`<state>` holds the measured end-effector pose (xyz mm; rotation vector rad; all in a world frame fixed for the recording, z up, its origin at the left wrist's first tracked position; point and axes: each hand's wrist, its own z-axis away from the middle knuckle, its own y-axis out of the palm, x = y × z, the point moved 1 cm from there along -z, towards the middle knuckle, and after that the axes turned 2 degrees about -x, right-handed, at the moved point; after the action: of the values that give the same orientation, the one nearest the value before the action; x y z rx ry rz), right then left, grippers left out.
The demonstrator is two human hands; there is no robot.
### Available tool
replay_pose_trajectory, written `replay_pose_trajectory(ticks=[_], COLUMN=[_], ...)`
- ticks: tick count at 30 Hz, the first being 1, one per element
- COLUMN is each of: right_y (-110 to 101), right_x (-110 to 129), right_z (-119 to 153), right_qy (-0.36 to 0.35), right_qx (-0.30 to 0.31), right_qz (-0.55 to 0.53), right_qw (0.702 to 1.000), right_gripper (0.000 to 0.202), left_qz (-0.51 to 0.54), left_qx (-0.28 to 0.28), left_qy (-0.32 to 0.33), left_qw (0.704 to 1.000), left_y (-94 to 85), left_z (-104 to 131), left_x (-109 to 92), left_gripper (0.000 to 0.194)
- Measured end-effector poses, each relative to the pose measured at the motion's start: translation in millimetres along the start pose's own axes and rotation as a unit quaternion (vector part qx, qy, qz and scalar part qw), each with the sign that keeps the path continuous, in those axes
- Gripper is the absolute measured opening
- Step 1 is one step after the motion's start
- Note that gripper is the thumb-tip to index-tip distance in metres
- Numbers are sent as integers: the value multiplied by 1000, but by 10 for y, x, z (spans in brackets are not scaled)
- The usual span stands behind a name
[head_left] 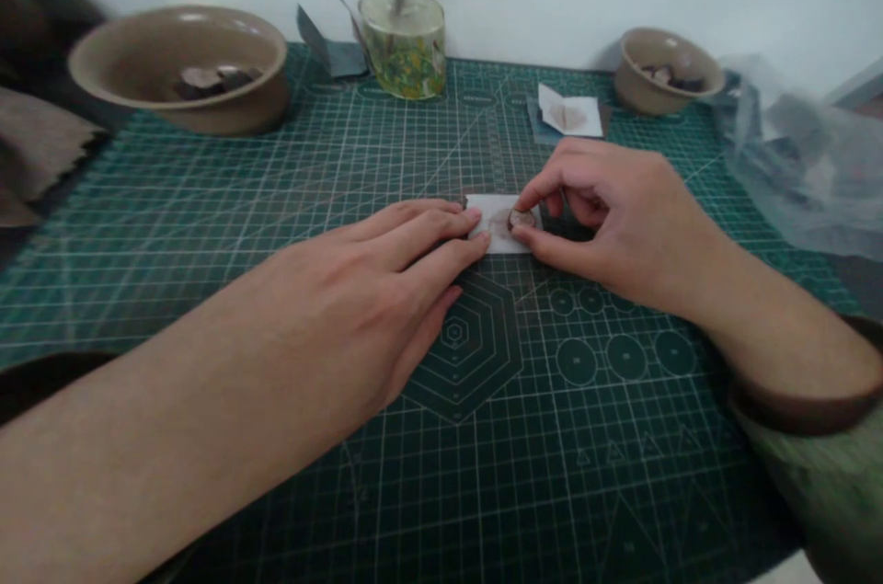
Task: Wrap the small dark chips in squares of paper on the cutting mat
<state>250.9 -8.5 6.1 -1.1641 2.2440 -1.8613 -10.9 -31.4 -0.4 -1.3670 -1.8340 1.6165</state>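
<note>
A small white piece of paper (491, 244), perhaps the back or face of sandpaper, lies on the green cutting mat with a brownish smear on it. My left hand (365, 276) is flat and stretched out, its fingertips pressing the paper's left end. Between thumb and index finger, my right hand (600, 211) pinches a small round brown disc (524, 219) with a pale face, held against the paper's right part. The disc looks like a slice of wood, though it is too small to be sure. The other right fingers are curled.
Along the back stand a large brown bowl (269, 97) with dark pieces, a glass jar (407, 60) with a brush-like handle, and a smaller bowl (631, 87). Folded papers (579, 117) lie nearby. A clear plastic bag (800, 170) is at right, on the gridded mat (586, 474).
</note>
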Motion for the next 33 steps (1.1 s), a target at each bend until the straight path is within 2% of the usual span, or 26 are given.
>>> replay_pose_trajectory(ticks=[7,14,21,28,33], right_y=[24,-1,20,56,34], right_x=[43,-8,17,14,3], right_z=[-15,8,6,-7,24], right_qy=[2,-10,-10,-18,-23], right_qx=[1,-21,-3,-32,-16], right_qz=[-4,11,-8,-11,-22], right_qw=[1000,1000,1000,999,999], right_gripper=[11,10,9,7,10], left_qz=[12,8,-12,-55,-81], left_qx=[5,-6,1,-4,-10], left_qy=[2,0,3,20,35], left_qw=[1000,1000,1000,998,996], left_y=[44,3,-9,-23,-29], left_z=[80,3,10,-8,-19], left_x=[67,0,-13,-56,-75], left_gripper=[54,46,46,44,42])
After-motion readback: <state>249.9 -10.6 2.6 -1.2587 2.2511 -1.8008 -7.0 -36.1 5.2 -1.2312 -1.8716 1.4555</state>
